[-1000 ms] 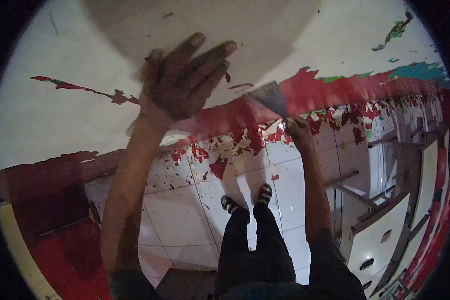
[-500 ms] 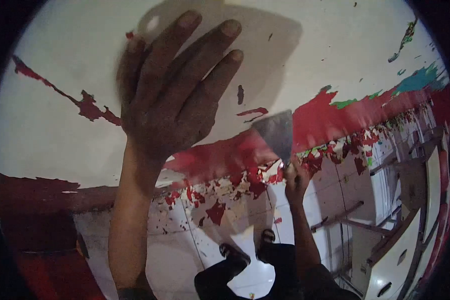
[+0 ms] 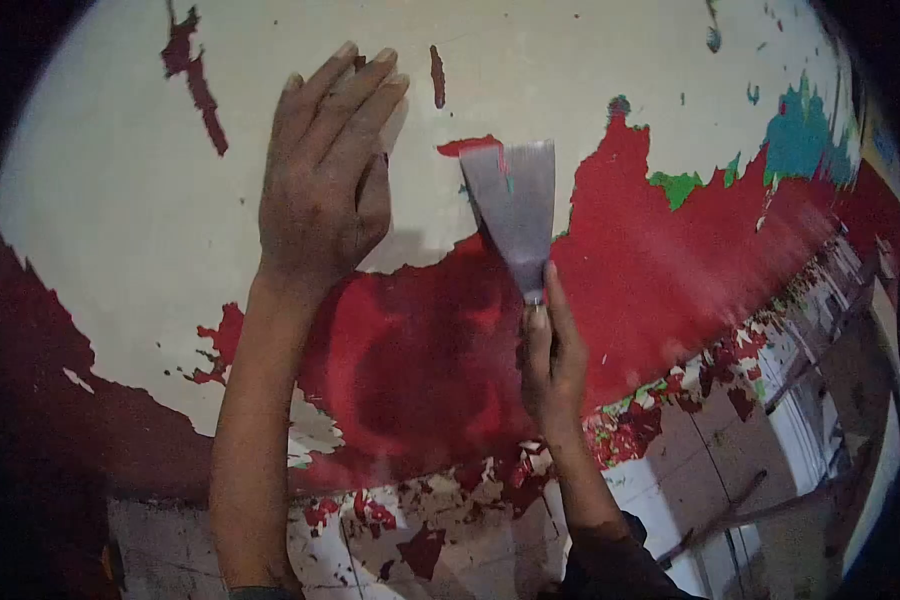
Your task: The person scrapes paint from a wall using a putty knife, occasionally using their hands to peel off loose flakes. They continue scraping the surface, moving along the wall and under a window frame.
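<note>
My left hand (image 3: 325, 175) lies against the cream part of the wall (image 3: 130, 230), its fingers stretched out and holding nothing. To its right, my right hand (image 3: 553, 360) grips a wide scraper (image 3: 520, 200) by the handle. The scraper's metal blade points up, its top edge beside a small red patch (image 3: 470, 146) in the cream surface. A bit of red shows on the blade. Below both hands the wall has a large red area (image 3: 640, 290) with a ragged upper border.
Paint flakes (image 3: 425, 550) in red, cream and green lie along the floor (image 3: 690, 470) at the wall's foot. Teal paint (image 3: 800, 135) shows at the upper right. Long bars or legs (image 3: 770, 505) stand at the lower right.
The view has shifted, showing more red wall and less floor. My right hand has raised the scraper higher on the wall. My left hand now appears smaller and farther from the camera.
</note>
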The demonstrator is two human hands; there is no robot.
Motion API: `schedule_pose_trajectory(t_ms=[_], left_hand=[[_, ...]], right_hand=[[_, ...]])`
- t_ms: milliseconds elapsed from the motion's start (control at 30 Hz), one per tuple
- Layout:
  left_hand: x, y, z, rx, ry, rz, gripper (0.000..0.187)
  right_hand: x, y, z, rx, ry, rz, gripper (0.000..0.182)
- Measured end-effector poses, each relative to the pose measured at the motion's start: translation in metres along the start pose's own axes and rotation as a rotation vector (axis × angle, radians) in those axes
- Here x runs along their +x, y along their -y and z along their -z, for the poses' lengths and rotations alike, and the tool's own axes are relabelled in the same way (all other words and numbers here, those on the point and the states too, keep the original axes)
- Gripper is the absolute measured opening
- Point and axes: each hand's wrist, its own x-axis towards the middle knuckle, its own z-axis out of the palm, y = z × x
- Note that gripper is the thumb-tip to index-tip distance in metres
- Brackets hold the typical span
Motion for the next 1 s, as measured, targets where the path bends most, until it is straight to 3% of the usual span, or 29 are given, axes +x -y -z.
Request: schedule_pose_trajectory(t_ms=[133,233,333,400,600,800,900,1000], left_hand=[[-0.026,-0.019,-0.003,0.086,-0.053,0.079,0.04],[-0.041,-0.046,-0.005,0.135,0.023,0.134,0.041],[-0.054,-0.061,-0.017,0.172,0.071,0.18,0.045],[-0.054,-0.066,-0.02,0.19,0.084,0.19,0.048],[-0.057,-0.065,-0.024,0.172,0.059,0.208,0.049],[-0.058,-0.066,-0.025,0.198,0.06,0.184,0.048],[-0.057,-0.067,-0.022,0.197,0.082,0.193,0.046],[-0.058,-0.065,-0.022,0.194,0.071,0.159,0.043]], right_hand=[[-0.034,-0.029,-0.004,0.054,-0.019,0.045,0.044],[0.004,-0.009,-0.008,0.368,-0.093,0.231,0.045],[0.004,-0.016,-0.004,0.073,-0.139,0.362,0.046],[-0.019,-0.028,0.002,0.085,-0.056,0.173,0.047],[0.011,0.012,0.017,0.136,-0.032,0.066,0.048],[0.011,0.0,0.02,0.008,-0.061,0.197,0.049],[-0.003,0.003,0.027,-0.03,0.045,0.041,0.048],[0.003,-0.006,0.021,-0.074,-0.024,0.244,0.047]])
